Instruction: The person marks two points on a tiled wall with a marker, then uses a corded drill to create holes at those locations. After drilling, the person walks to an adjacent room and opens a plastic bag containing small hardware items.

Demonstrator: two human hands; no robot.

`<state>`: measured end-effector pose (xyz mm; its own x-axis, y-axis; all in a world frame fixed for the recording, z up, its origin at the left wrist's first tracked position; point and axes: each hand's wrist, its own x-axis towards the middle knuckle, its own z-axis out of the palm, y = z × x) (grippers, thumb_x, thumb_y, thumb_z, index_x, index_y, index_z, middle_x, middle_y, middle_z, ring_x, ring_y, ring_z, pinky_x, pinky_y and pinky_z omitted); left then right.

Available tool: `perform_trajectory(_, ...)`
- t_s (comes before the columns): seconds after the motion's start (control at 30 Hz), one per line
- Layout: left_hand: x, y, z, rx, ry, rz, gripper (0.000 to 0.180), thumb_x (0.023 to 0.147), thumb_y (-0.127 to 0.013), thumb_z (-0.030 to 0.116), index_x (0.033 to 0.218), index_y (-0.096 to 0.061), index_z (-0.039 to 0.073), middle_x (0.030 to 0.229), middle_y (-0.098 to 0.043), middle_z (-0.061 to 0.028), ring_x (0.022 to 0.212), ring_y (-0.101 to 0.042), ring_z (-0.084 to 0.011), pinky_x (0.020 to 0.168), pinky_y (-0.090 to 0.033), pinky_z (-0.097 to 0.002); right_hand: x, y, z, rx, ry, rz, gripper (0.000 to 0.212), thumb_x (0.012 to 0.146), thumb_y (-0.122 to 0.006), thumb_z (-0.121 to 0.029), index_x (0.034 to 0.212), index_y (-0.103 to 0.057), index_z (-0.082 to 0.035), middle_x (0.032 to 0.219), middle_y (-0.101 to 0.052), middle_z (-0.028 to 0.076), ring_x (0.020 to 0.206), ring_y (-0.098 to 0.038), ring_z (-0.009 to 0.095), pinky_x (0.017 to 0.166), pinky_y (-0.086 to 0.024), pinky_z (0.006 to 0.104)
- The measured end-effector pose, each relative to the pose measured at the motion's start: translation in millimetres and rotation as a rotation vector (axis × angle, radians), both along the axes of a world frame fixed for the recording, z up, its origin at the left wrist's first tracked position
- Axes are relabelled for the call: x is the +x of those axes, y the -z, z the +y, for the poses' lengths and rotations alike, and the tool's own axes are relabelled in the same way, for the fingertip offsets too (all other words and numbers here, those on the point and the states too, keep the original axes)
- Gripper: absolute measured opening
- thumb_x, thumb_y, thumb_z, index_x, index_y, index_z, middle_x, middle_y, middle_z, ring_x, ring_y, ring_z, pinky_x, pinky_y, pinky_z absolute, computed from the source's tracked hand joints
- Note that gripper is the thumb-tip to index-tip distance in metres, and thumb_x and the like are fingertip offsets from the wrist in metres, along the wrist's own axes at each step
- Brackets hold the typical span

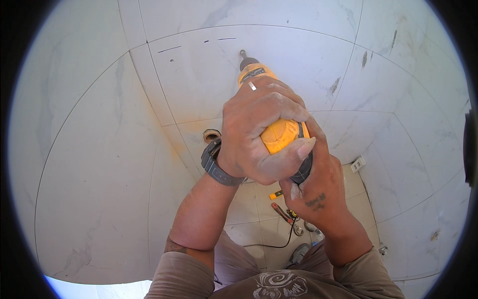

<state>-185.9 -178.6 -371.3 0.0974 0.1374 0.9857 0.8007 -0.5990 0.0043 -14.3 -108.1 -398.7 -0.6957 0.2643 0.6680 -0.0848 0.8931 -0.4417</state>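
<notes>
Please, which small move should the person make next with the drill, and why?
Probably press the drill gently and straight toward the wall: its bit appears to meet the surface, the left hand wraps over the top, and the right hand grips lower down. I cannot tell how deep the bit sits.

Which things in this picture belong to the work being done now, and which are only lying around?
In the work:
yellow drill
drill bit
wall tile with dark marks
probably the black cord, though its connection is hidden

Lying on the floor:
red-handled tool
yellow-and-black tool
</notes>
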Motion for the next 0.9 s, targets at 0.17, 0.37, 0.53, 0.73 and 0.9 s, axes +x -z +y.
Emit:
perform_trajectory(0.17,0.7,0.9,0.0,-0.004,0.006,-0.011,0.040,0.085,-0.076,0.041,0.091,-0.071,0.002,0.088,-0.072,-0.0141,0.082,-0.070,-0.0272,0.077,-0.055,-0.0394,0.3,0.5,0.1,0.019,0.017,-0.006,0.098,0.074,-0.079,-0.003,0.158,-0.029,0.003,0.094,-0.071,0.019,0.079,-0.074,0.038,0.069,-0.058,0.0436)
perform_trajectory(0.37,-0.3,1.8,0.4,-0.002,-0.014,-0.006,0.040,0.084,-0.077,0.041,0.091,-0.071,0.002,0.087,-0.073,-0.0140,0.083,-0.070,-0.0274,0.077,-0.055,-0.0399,-2.1,1.9,1.5,0.016,0.007,0.031,0.099,0.073,-0.079,-0.002,0.158,-0.029,0.002,0.090,-0.070,0.019,0.077,-0.073,0.039,0.068,-0.058,0.0439)
perform_trajectory(0.53,-0.4,2.5,1.0,0.013,-0.005,-0.020,0.040,0.084,-0.077,0.042,0.091,-0.071,0.003,0.087,-0.073,-0.0137,0.082,-0.070,-0.0273,0.077,-0.055,-0.0395,-2.0,1.8,1.2,0.026,0.023,0.009,0.099,0.073,-0.079,-0.002,0.158,-0.029,0.002,0.089,-0.070,0.019,0.075,-0.073,0.039,0.067,-0.058,0.0441)
perform_trajectory(0.73,-0.2,1.6,1.0,0.008,-0.008,-0.018,0.040,0.085,-0.076,0.043,0.090,-0.070,0.003,0.087,-0.072,-0.0134,0.082,-0.069,-0.0269,0.077,-0.054,-0.0392,-2.0,0.4,1.7,0.038,0.021,0.013,0.099,0.073,-0.079,-0.002,0.158,-0.029,0.001,0.089,-0.070,0.018,0.074,-0.073,0.038,0.066,-0.058,0.0434)
perform_trajectory(0.9,-0.8,1.0,1.7,0.014,-0.002,-0.015,0.041,0.085,-0.076,0.043,0.090,-0.070,0.003,0.087,-0.072,-0.0136,0.081,-0.069,-0.0268,0.077,-0.054,-0.0397,-2.1,-0.6,2.6,0.042,0.016,0.007,0.099,0.073,-0.079,-0.002,0.158,-0.029,0.001,0.089,-0.070,0.018,0.075,-0.073,0.038,0.066,-0.058,0.0432)
